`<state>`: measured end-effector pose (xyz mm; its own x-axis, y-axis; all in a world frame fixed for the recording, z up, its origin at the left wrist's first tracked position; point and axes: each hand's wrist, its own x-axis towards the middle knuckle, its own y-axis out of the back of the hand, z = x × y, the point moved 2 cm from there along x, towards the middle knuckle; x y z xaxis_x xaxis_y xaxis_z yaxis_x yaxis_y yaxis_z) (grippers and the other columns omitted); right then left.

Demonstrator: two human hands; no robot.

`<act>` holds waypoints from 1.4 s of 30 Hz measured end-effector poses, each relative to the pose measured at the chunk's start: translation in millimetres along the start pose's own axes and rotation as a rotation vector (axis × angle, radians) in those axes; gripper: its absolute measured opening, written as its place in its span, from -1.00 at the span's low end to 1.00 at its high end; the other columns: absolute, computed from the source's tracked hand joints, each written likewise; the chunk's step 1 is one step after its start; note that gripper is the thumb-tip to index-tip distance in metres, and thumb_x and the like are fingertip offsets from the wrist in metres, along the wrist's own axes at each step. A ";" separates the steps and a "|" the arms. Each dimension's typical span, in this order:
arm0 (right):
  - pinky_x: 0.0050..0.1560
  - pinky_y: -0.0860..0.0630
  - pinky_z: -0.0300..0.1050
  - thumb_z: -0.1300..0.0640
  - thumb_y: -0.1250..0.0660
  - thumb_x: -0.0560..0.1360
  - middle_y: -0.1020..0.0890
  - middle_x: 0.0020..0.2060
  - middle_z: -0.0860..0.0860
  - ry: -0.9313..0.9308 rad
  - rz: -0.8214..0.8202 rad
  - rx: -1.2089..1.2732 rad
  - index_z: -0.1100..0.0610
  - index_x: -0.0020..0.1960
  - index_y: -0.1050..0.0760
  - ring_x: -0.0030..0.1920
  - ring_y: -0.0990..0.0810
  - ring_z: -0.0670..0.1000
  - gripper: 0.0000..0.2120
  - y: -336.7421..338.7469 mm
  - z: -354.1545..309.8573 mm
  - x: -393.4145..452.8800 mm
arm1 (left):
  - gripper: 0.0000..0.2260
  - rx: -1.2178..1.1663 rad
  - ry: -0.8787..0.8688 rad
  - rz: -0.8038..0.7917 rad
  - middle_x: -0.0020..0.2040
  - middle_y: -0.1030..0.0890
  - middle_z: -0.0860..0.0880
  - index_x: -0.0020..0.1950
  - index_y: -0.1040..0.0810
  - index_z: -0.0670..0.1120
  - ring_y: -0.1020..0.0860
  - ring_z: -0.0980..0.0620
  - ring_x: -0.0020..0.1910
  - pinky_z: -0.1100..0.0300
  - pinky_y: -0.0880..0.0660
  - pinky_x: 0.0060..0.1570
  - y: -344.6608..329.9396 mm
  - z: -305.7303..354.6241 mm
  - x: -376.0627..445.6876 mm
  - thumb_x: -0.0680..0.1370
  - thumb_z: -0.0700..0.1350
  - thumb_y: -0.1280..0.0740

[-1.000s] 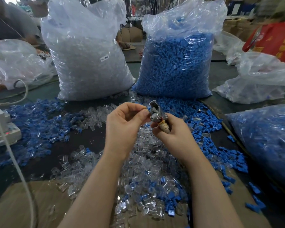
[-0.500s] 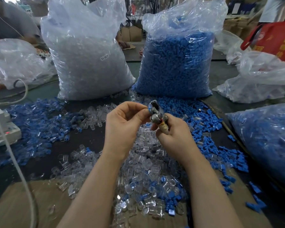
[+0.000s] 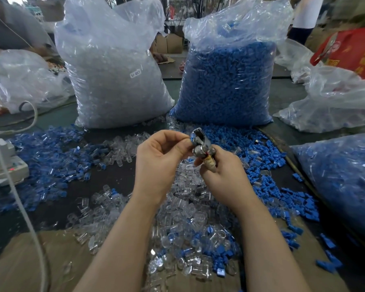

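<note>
Both hands meet above the middle of the dark table (image 3: 118, 178), held up over a loose heap of clear plastic caps (image 3: 188, 218). The right hand (image 3: 223, 175) has its fingers curled tight round the tan handle of a small silver metal tool (image 3: 200, 142), whose head points up and away, tilted slightly left. The left hand (image 3: 158, 163) pinches thumb and forefinger together at the left side of that head, on what looks like a small blue plastic piece (image 3: 191, 140), though it is too small to tell for sure. Behind the hands a tall clear sack of clear parts (image 3: 114, 81) and a tall clear sack of blue parts (image 3: 228, 81) stand side by side. A scatter of loose blue parts (image 3: 268, 165) lies to the right of the heap. A flat brown cardboard sheet (image 3: 30, 260) covers the near edge, and a thin white cable (image 3: 28, 228) runs across its left part.
</note>
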<state>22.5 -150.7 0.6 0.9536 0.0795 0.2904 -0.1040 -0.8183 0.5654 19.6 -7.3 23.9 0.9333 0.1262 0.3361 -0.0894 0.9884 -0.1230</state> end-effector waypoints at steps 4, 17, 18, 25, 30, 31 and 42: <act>-0.24 -0.53 0.14 0.05 -0.18 0.32 -0.58 -0.33 -0.02 -0.021 0.061 0.017 0.08 -0.11 -0.51 -0.29 -0.53 0.07 -0.78 1.2 3.4 -0.7 | -0.91 0.167 0.070 0.066 -0.24 -0.71 -0.03 -0.14 -0.67 -0.07 -0.69 0.05 -0.23 0.26 -0.59 -0.17 22.0 1.7 7.7 0.46 -0.26 -0.48; -0.32 -0.41 0.04 0.06 -0.27 0.45 -0.54 -0.36 -0.08 -0.017 0.084 -0.013 0.01 -0.21 -0.43 -0.31 -0.45 -0.03 -0.93 2.5 12.7 -0.2 | -0.85 1.299 0.389 0.579 0.07 -0.63 -0.28 0.06 -0.70 -0.12 -0.56 -0.31 0.08 -0.13 -0.53 0.03 147.7 -20.5 6.7 0.54 -0.22 -0.40; -0.33 -0.40 0.02 0.05 -0.26 0.44 -0.55 -0.33 -0.11 -0.016 0.084 -0.017 0.00 -0.21 -0.43 -0.31 -0.45 -0.04 -0.93 2.5 12.4 -0.1 | -0.84 1.312 0.377 0.558 0.07 -0.63 -0.29 0.08 -0.70 -0.15 -0.56 -0.32 0.08 -0.12 -0.53 0.03 146.8 -20.7 7.0 0.54 -0.24 -0.38; -0.30 -0.43 -0.02 0.09 -0.32 0.46 -0.54 -0.41 -0.06 -0.040 0.105 -0.109 0.02 -0.17 -0.46 -0.35 -0.47 -0.04 -0.94 2.2 13.6 1.8 | -0.75 1.205 0.200 0.254 0.16 -0.64 -0.11 0.24 -0.62 -0.01 -0.58 -0.10 0.08 -0.01 -0.49 0.10 98.1 -12.6 16.1 0.55 -0.11 -0.38; -0.40 -0.33 -0.08 0.11 -0.31 0.47 -0.53 -0.42 -0.05 -0.043 0.074 -0.209 0.04 -0.17 -0.44 -0.37 -0.47 -0.03 -0.94 1.6 14.4 2.2 | -0.63 1.164 0.115 -0.201 0.40 -0.48 -0.02 0.44 -0.42 -0.02 -0.50 0.00 0.27 0.03 -0.40 0.29 49.3 -32.0 14.3 0.63 -0.16 -0.26; -0.41 -0.30 -0.10 0.11 -0.30 0.46 -0.53 -0.43 -0.06 -0.038 0.070 -0.223 0.04 -0.18 -0.43 -0.38 -0.47 -0.04 -0.93 1.5 14.2 2.2 | -0.60 1.185 0.109 -0.262 0.46 -0.42 -0.02 0.48 -0.37 -0.03 -0.42 -0.03 0.38 0.04 -0.33 0.37 45.1 -37.1 14.2 0.64 -0.19 -0.22; -0.41 -0.22 -0.14 0.11 -0.30 0.44 -0.50 -0.44 -0.10 -0.033 0.039 -0.248 -0.02 -0.25 -0.35 -0.38 -0.45 -0.08 -0.85 -0.1 13.4 2.6 | -0.81 1.144 0.169 -0.276 0.13 -0.55 0.03 0.17 -0.59 0.01 -0.51 0.05 0.08 0.15 -0.48 0.09 45.2 -49.7 12.5 0.61 -0.18 -0.26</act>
<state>28.8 -158.0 -9.1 0.9559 0.0285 0.2922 -0.2028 -0.6555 0.7274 44.4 34.7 -23.9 0.9961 -0.0309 0.0828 -0.0569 0.4925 0.8684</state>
